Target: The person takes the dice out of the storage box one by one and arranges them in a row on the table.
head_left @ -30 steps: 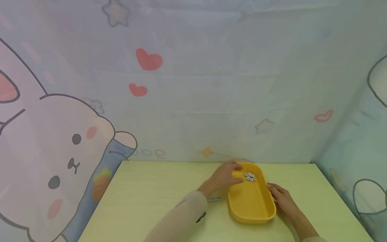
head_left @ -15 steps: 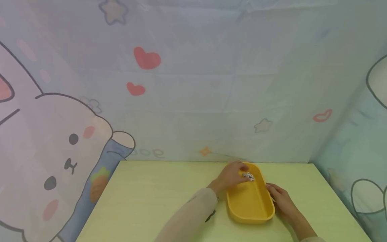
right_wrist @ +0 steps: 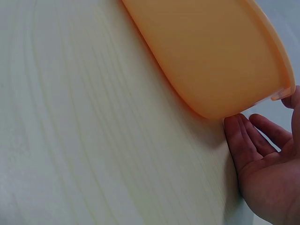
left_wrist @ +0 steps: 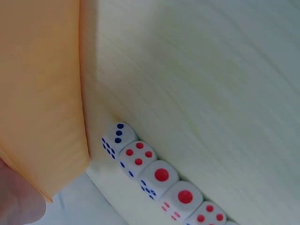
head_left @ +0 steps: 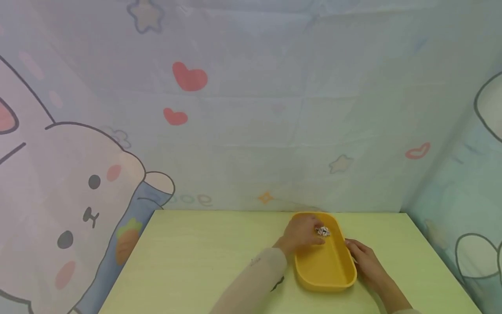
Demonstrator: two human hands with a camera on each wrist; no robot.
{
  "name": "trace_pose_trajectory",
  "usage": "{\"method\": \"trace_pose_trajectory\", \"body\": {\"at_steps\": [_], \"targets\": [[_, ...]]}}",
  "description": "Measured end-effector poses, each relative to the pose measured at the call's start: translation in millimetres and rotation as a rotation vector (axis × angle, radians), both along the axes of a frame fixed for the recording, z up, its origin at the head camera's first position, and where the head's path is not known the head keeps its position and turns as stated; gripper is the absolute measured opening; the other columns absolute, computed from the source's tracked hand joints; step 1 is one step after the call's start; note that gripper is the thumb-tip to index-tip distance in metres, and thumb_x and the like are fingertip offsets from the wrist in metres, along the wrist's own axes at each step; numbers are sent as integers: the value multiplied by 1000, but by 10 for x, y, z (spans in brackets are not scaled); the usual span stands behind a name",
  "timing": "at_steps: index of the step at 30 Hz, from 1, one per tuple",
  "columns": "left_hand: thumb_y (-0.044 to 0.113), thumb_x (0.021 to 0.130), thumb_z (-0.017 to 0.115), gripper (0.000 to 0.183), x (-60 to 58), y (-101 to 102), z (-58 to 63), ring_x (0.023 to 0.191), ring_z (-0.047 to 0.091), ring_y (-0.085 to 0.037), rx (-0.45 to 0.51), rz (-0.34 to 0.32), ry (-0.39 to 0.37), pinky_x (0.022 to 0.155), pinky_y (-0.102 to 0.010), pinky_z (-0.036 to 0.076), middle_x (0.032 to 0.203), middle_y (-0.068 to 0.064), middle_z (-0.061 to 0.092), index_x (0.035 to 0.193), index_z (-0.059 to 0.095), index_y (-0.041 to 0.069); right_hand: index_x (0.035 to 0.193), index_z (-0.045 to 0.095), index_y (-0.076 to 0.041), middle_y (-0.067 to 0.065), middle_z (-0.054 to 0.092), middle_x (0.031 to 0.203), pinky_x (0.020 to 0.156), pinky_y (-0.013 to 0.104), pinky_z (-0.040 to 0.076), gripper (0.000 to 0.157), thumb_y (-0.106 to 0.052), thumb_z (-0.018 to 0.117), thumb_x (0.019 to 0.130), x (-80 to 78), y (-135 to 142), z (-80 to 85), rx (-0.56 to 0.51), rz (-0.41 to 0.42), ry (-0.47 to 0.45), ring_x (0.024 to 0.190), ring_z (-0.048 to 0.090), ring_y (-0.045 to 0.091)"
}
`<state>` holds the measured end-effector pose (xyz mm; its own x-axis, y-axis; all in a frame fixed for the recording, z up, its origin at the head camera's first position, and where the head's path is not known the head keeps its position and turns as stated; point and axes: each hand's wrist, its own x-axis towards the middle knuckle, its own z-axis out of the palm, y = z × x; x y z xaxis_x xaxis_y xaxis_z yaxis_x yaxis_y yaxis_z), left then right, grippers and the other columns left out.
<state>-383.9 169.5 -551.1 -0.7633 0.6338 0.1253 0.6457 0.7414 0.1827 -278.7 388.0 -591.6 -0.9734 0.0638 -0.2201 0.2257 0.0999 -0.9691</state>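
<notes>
A yellow tray [head_left: 325, 266] stands on the table, and a small cluster of white dice [head_left: 323, 231] lies inside at its far end. My left hand [head_left: 303, 231] reaches over the left rim, thumb and fingers spread apart beside the cluster; whether it touches a die is hard to see. My right hand [head_left: 364, 259] holds the tray's right side. In the right wrist view its fingers [right_wrist: 243, 140] lie against the lower wall, with another digit at the rim. Several dice stand in a row [left_wrist: 159, 175] on the table beside the tray in the left wrist view.
The pale green-yellow table [head_left: 196, 253] ends at a printed cloth backdrop [head_left: 251, 109] just behind the tray. My left sleeve [head_left: 259, 274] covers the dice row in the head view.
My left hand has moved right and down into the tray, to the dice cluster. The sleeve has come over the dice row. My right hand has stayed at the tray's side.
</notes>
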Motion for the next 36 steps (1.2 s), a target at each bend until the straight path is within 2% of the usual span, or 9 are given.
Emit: {"method": "trace_pose_trajectory", "body": {"at_steps": [4,12,23,28,36], "targets": [[59,90,79,53,31,2,-13,125,60,-2,-64,24,-17,106,-21,47,135,21,66,136,72,35,158,37,8,25,44,159,95,30,58,74,-49,50,112,16,-12,2,7,4,-1,116,62,6],[61,90,78,52,61,-5,0,121,62,-2,-135,34,2,103,-23,49,133,22,67,136,71,38,159,36,7,24,42,161,96,30,57,76,-50,50,111,11,-16,-38,-13,1,-4,113,62,2],[60,90,78,48,43,15,-3,115,63,-3,-143,42,19,97,-24,52,125,20,69,132,72,37,158,37,7,24,41,162,97,30,57,77,-52,49,111,-10,8,-43,14,20,8,123,59,8],[59,89,80,44,38,-6,-31,109,63,-3,-150,47,19,94,-23,52,119,21,70,127,74,37,158,38,8,24,45,159,96,31,57,76,-51,51,111,-22,-23,-69,3,-2,-5,121,61,9],[46,89,81,28,29,11,-73,101,63,0,-134,32,47,86,-22,52,107,25,70,117,79,41,158,38,7,24,45,160,96,31,58,80,-55,51,109,-23,-4,-42,22,-6,-21,123,60,11]]}}
